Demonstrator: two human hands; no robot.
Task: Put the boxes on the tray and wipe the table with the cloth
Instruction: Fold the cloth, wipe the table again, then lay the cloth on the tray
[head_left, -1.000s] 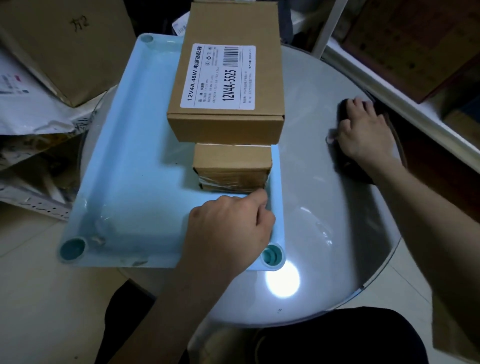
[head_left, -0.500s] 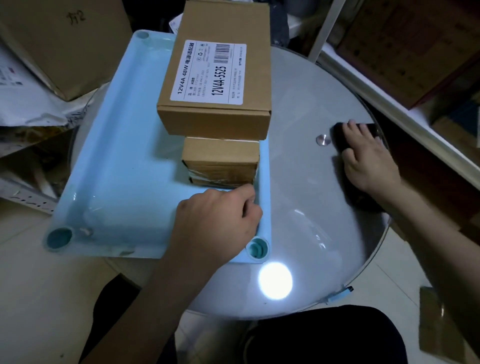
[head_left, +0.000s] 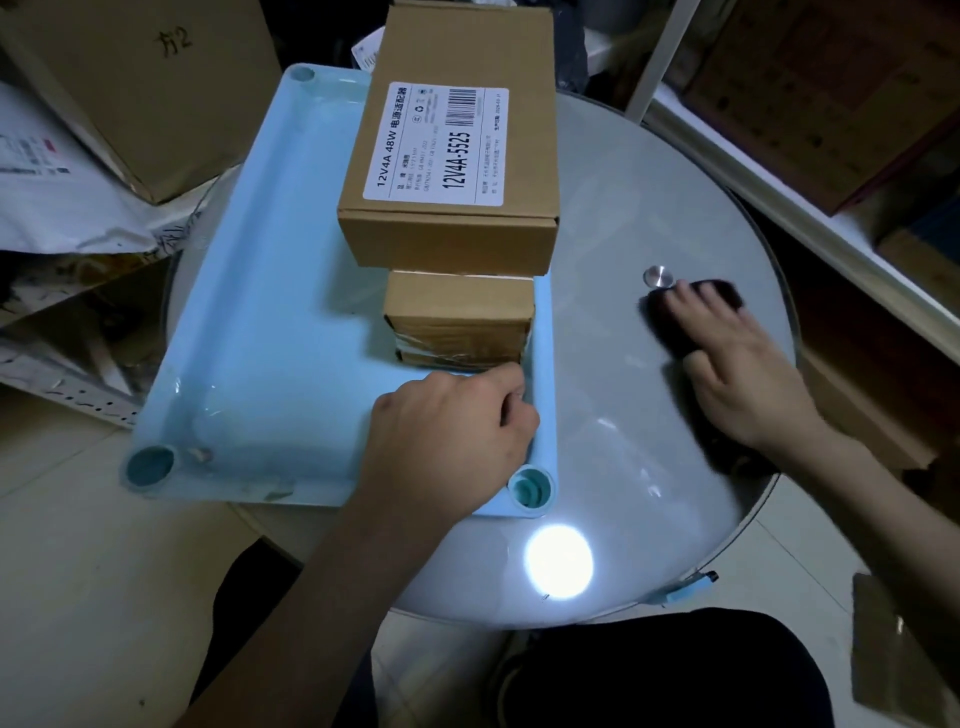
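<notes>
Table (head_left: 613, 415): round, grey and glossy; its left part is hidden under the tray, its far edge is hidden behind the boxes, and a bright lamp glare sits on the near part. The open surface lies between the tray's right rim and the right edge, and toward the near edge.
Tray (head_left: 270, 322): pale blue, rectangular, with round sockets at the corners; its left side overhangs the table edge. The far right corner is hidden by the boxes, and the near right part by the left hand. The left half of the tray is bare.
Large box (head_left: 452, 171): brown cardboard with a white printed label, on top of the stack on the tray; its far end is cut off by the frame's top edge.
Small box (head_left: 460, 317): brown cardboard, under the large box, against the tray's right rim; only its near end shows, wrapped with clear tape.
Left hand (head_left: 452, 431): fingers curled shut over the tray's right rim near the near corner; the fingertips are tucked out of sight.
Right hand (head_left: 737, 374): flat, fingers spread, pressing down on the cloth on the table's right side, well apart from the tray.
Cloth (head_left: 691, 312): dark, mostly covered by the right hand; its outline is blurred and hard to separate from its shadow.
Metal stud (head_left: 657, 276): small and round, set in the tabletop just beside the cloth's far end.
</notes>
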